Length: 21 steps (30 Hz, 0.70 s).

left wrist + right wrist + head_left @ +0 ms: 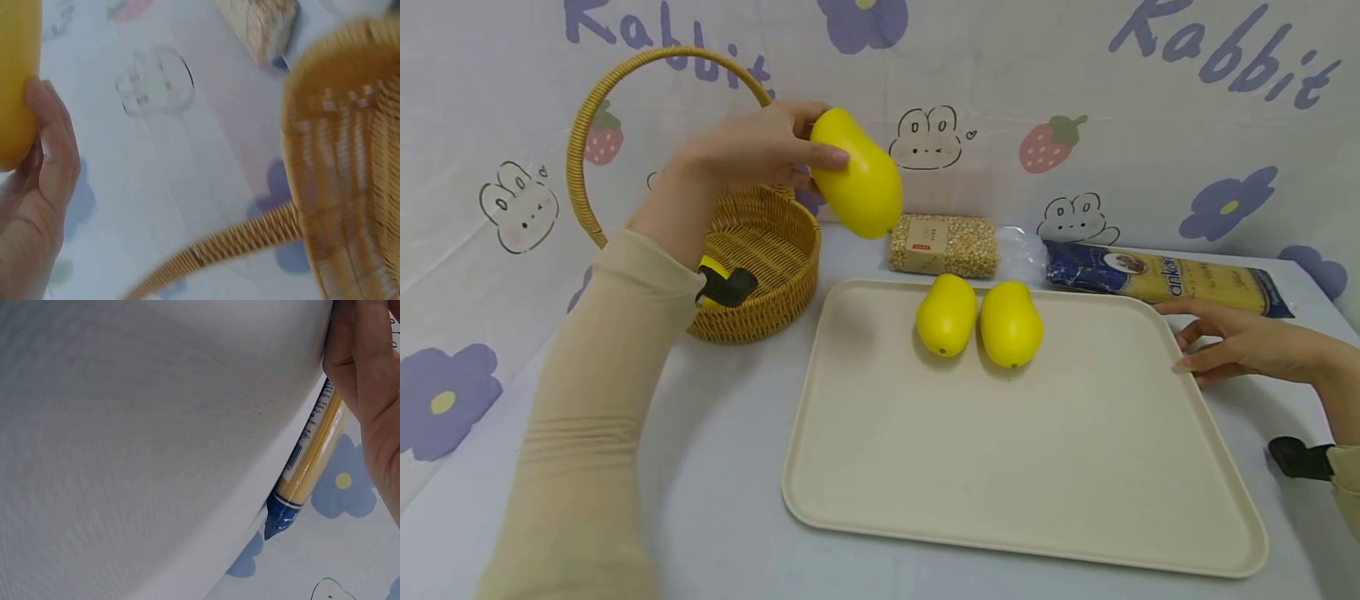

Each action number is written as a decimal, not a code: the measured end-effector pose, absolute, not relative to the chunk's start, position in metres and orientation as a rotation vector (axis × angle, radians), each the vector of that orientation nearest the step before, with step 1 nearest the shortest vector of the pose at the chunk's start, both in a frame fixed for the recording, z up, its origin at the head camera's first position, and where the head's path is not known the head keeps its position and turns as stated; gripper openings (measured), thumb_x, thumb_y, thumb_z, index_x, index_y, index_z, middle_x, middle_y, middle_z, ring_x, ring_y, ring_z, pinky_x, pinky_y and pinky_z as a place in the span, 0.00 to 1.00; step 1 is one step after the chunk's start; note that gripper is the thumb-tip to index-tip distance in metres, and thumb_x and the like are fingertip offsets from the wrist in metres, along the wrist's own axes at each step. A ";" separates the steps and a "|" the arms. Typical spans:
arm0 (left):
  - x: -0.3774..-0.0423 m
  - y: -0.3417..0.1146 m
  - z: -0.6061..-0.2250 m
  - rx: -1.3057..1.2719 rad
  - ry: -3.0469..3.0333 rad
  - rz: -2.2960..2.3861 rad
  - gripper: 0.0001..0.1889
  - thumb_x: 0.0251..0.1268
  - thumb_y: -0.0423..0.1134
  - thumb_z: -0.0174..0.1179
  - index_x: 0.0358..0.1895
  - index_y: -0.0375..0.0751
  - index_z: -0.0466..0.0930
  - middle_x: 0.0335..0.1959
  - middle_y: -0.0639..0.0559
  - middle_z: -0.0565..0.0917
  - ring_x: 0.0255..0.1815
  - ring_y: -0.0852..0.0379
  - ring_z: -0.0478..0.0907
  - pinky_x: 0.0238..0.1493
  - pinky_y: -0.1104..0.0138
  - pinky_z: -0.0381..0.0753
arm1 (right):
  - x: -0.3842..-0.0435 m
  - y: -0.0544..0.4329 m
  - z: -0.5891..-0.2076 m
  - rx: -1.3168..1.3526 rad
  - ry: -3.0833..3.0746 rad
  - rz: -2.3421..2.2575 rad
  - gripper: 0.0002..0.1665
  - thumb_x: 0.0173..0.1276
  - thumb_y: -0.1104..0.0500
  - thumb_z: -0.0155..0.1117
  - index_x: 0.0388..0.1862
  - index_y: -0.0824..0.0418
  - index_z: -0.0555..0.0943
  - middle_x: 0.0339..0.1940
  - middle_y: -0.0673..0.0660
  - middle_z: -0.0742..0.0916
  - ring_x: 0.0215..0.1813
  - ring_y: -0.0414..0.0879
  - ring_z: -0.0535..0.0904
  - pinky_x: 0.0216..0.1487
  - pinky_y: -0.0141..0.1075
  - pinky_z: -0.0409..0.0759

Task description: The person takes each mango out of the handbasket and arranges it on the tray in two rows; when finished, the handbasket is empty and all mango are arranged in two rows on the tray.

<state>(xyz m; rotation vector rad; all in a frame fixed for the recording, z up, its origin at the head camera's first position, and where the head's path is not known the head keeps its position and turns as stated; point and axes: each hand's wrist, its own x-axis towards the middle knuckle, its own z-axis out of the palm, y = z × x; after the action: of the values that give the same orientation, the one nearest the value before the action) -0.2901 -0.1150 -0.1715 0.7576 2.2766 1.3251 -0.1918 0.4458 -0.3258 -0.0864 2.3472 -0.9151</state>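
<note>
My left hand grips a yellow mango in the air, between the basket and the tray. In the left wrist view, that mango is cut off by the frame edge beside the fingers. Two more mangoes, one on the left and one on the right, lie side by side near the far edge of the beige tray. My right hand holds the tray's right rim near the far corner. Behind the left wrist, a wicker basket contains another yellow fruit, mostly hidden.
A clear bag of grains and a blue-ended pack of spaghetti lie behind the tray. The basket's tall handle arches up by the left forearm. A printed rabbit cloth hangs at the back.
</note>
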 end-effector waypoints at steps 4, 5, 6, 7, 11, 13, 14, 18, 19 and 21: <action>-0.281 -0.096 -0.174 0.781 2.263 1.342 0.29 0.67 0.46 0.63 0.67 0.46 0.64 0.58 0.48 0.75 0.57 0.48 0.77 0.59 0.64 0.84 | -0.191 0.446 -0.325 -0.090 2.344 -0.925 0.46 0.69 0.58 0.64 0.77 0.54 0.48 0.50 0.60 0.73 0.41 0.41 0.79 0.43 0.36 0.87; -0.280 -0.091 -0.175 0.791 2.256 1.346 0.29 0.67 0.46 0.63 0.67 0.46 0.64 0.58 0.47 0.75 0.58 0.48 0.77 0.60 0.63 0.83 | -0.191 0.446 -0.325 -0.092 2.344 -0.928 0.46 0.69 0.58 0.64 0.76 0.53 0.49 0.49 0.59 0.73 0.41 0.41 0.79 0.43 0.36 0.87; -0.278 -0.087 -0.176 0.802 2.245 1.353 0.30 0.67 0.46 0.64 0.68 0.46 0.64 0.58 0.47 0.75 0.58 0.48 0.78 0.61 0.62 0.83 | -0.191 0.446 -0.325 -0.092 2.342 -0.930 0.45 0.69 0.58 0.64 0.76 0.52 0.49 0.49 0.59 0.73 0.41 0.41 0.79 0.43 0.36 0.87; -0.276 -0.083 -0.177 0.811 2.241 1.350 0.30 0.66 0.47 0.64 0.68 0.46 0.64 0.58 0.47 0.75 0.59 0.48 0.78 0.62 0.61 0.82 | -0.191 0.446 -0.325 -0.093 2.341 -0.930 0.45 0.69 0.58 0.64 0.76 0.52 0.50 0.49 0.59 0.73 0.41 0.41 0.79 0.43 0.36 0.87; -0.272 -0.068 -0.182 0.831 2.208 1.342 0.28 0.67 0.45 0.63 0.66 0.45 0.65 0.57 0.47 0.76 0.57 0.49 0.78 0.62 0.60 0.82 | -0.191 0.446 -0.324 -0.099 2.342 -0.927 0.46 0.69 0.58 0.64 0.76 0.55 0.48 0.50 0.60 0.73 0.41 0.41 0.79 0.43 0.36 0.87; -0.269 -0.062 -0.184 0.825 2.183 1.344 0.27 0.67 0.44 0.62 0.66 0.45 0.65 0.57 0.47 0.76 0.57 0.49 0.78 0.61 0.60 0.83 | -0.191 0.445 -0.324 -0.102 2.343 -0.924 0.47 0.69 0.58 0.64 0.77 0.56 0.47 0.51 0.61 0.73 0.41 0.41 0.80 0.43 0.36 0.87; -0.268 -0.058 -0.186 0.820 2.168 1.350 0.27 0.67 0.43 0.62 0.65 0.44 0.65 0.56 0.47 0.76 0.56 0.49 0.78 0.61 0.60 0.83 | -0.191 0.445 -0.323 -0.102 2.343 -0.923 0.48 0.68 0.58 0.64 0.77 0.57 0.47 0.51 0.61 0.73 0.41 0.41 0.80 0.44 0.36 0.87; -0.261 -0.047 -0.191 0.813 2.123 1.350 0.26 0.67 0.43 0.63 0.65 0.43 0.65 0.56 0.46 0.77 0.54 0.48 0.79 0.59 0.59 0.84 | -0.191 0.445 -0.323 -0.098 2.342 -0.922 0.48 0.68 0.58 0.65 0.77 0.58 0.46 0.51 0.62 0.72 0.41 0.42 0.80 0.44 0.36 0.87; -0.260 -0.045 -0.192 0.820 2.125 1.342 0.27 0.66 0.44 0.63 0.64 0.43 0.65 0.55 0.46 0.77 0.54 0.48 0.79 0.58 0.59 0.84 | -0.191 0.445 -0.323 -0.096 2.342 -0.923 0.48 0.68 0.58 0.65 0.77 0.57 0.46 0.51 0.62 0.73 0.41 0.42 0.80 0.44 0.36 0.87; -0.256 -0.040 -0.195 0.832 2.132 1.319 0.27 0.66 0.45 0.63 0.64 0.44 0.65 0.54 0.46 0.78 0.54 0.49 0.79 0.58 0.60 0.84 | -0.191 0.446 -0.323 -0.097 2.342 -0.923 0.48 0.68 0.58 0.65 0.77 0.57 0.46 0.51 0.61 0.73 0.41 0.42 0.80 0.44 0.36 0.87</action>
<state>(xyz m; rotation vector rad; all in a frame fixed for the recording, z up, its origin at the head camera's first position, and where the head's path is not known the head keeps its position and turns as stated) -0.2560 -0.0397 -0.1949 0.8325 2.1325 1.3188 -0.1910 0.4455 -0.3233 -0.0966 2.3417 -0.9235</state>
